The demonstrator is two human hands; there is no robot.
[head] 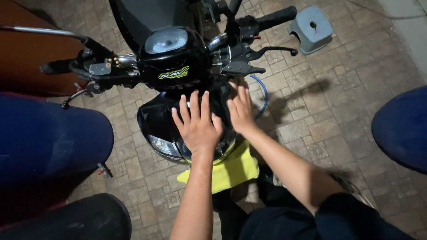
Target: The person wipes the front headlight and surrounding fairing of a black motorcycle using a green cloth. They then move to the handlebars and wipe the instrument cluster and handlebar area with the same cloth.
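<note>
Your left hand [198, 124] lies spread flat and your right hand [241, 111] presses open-fingered on the black headlight cowl [158, 118] under the handlebar [267, 20], so an uneven push could slip off the glossy shell or tilt the scooter.

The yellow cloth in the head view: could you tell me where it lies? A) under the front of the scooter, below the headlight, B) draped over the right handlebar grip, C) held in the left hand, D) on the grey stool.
A: the yellow cloth lies on the paved floor below the headlight cover, where the left hand rests flat.
</note>
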